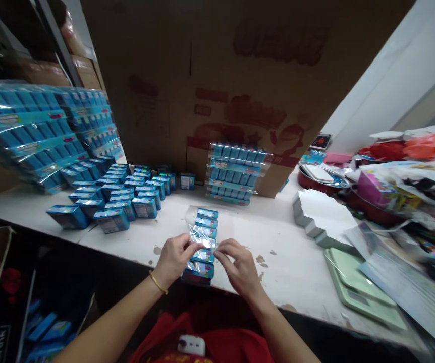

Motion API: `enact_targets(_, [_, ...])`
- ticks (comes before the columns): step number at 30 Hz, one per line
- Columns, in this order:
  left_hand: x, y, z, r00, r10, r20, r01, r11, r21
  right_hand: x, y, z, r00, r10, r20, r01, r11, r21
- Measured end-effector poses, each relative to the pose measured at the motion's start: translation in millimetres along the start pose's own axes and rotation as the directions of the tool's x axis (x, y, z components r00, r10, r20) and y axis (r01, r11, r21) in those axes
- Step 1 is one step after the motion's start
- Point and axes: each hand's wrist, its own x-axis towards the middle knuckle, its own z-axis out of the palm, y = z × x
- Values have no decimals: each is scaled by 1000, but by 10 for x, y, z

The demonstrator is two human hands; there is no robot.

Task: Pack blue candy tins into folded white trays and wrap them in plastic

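Several small blue boxes [198,269] stand in a single row at the front edge of the white table, running away from me. A clear plastic film [202,237] shines over the middle of that row. My left hand [174,257] comes from the left with thumb and forefinger pinched on the film. On the other side, my right hand [238,264] has its thumb and forefinger pinched together by the film's right edge. Whether the right fingertips grip the film or only touch it is hard to make out.
Loose blue boxes [111,220] crowd the table's left side. Wrapped stacks of blue boxes [32,133] rise behind them, and a smaller wrapped stack [236,174] leans against a large cardboard box [202,60]. White cards [325,214] and a pale green scale [363,292] sit at right.
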Motion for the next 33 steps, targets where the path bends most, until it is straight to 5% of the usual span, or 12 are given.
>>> enact_targets(4, [-103, -87, -56, 998, -33, 54, 30, 998, 50, 68, -79, -38, 976, 214, -46, -209, 973, 94])
enact_targets(9, [-144, -92, -36, 990, -132, 56, 139, 980, -142, 26, -201, 100, 999, -41, -11, 40, 994, -105])
enact_targets(12, [-159, -55, -33, 995, -83, 56, 86, 994, -60, 32, -141, 173, 999, -52, -13, 46, 953, -299])
enact_targets(16, [-189, -12, -85, 987, 112, -119, -69, 946, 316, 58, -112, 210, 973, -229, 20, 182, 715, -675])
enact_targets(18, [-170, 10, -131, 938, 248, -243, -121, 889, 442, 50, -184, 237, 925, -363, 110, 318, 586, -745])
enact_targets(20, [-123, 20, -183, 916, 328, -232, -179, 849, 497, 27, -259, 261, 895, -418, 157, 383, 539, -750])
enact_targets(23, [-50, -2, -243, 936, 323, -142, -234, 869, 437, -25, -229, 230, 954, -276, 118, 262, 574, -776])
enact_targets(26, [-21, -28, -219, 941, 209, -267, -182, 976, 123, -44, 37, 116, 998, 60, 1, -38, 640, -768])
enact_targets(30, [116, -44, -56, 931, -60, -361, -83, 926, -369, 128, 481, 37, 911, 404, -83, -398, 809, -433])
enact_targets(33, [405, -68, 29, 911, -371, -181, 192, 769, -610, 432, 618, 102, 843, 506, -181, -519, 854, -30])
